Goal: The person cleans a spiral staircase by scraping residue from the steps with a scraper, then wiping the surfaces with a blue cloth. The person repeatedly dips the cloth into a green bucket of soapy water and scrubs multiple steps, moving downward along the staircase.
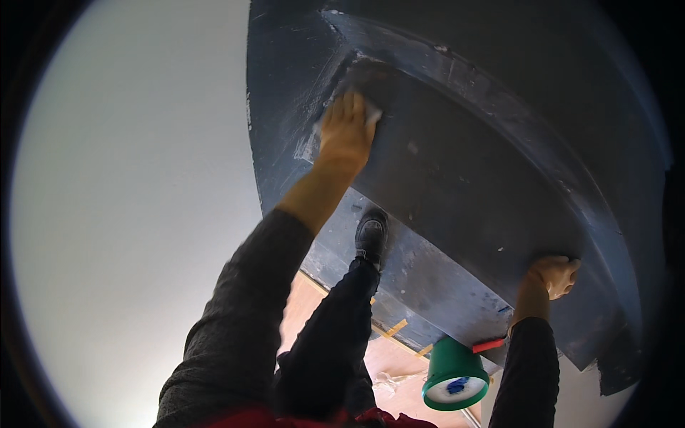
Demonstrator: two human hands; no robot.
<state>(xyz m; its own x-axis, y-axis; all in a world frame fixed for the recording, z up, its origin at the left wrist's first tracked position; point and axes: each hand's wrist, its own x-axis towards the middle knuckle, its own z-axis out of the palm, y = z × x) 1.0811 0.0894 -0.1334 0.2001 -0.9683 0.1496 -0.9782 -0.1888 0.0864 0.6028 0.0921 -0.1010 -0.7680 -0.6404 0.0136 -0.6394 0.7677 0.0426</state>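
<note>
My left hand (346, 132) lies with its fingers close together, pressing a pale, thin sheet or cloth (374, 113) against a large dark grey moulded surface (442, 167). Edges of the sheet stick out on both sides of the fingers; whether it is cloth or paper I cannot tell. Whitish scuffs surround that spot, near an inner corner of the recess. Farther right and lower, my right hand (556, 277) is closed in a fist and rests on the same surface. Nothing shows sticking out of it.
A curved raised ridge (492, 89) runs round the recess. My shoe (371, 234) stands on a lower grey ledge (421, 274). Below are a green bucket (446, 364) with something blue inside, a red block-like object (488, 346) and yellow tape strips (397, 327). A pale wall (135, 200) fills the left.
</note>
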